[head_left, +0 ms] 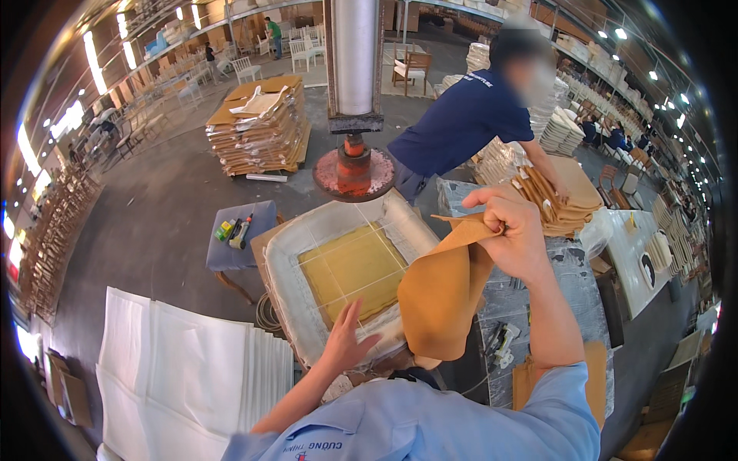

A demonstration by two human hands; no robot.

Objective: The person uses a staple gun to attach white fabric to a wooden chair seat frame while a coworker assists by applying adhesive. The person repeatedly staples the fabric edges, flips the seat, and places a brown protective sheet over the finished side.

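My right hand (511, 234) is raised, pinching the upper edge of a tan leather-like sheet (442, 303) that hangs down in a curl. The sheet overlaps the right side of a white padded square form (280, 261). In the middle of that form lies a yellow panel (350, 269) crossed by thin pale lines. Over the form's near edge is my left hand (350, 342), empty with its fingers spread; I cannot tell whether it touches the padding. Above the form's far side hangs a round press plate (354, 173) on a thick vertical cylinder (355, 61).
A co-worker in a dark blue shirt (469, 123) reaches to a stack of tan pieces (565, 196) on the right. Left are a blue stool (265, 223) with small tools and white foam sheets (184, 361). A plastic-covered table (569, 284) holds a white-and-green tool (503, 343).
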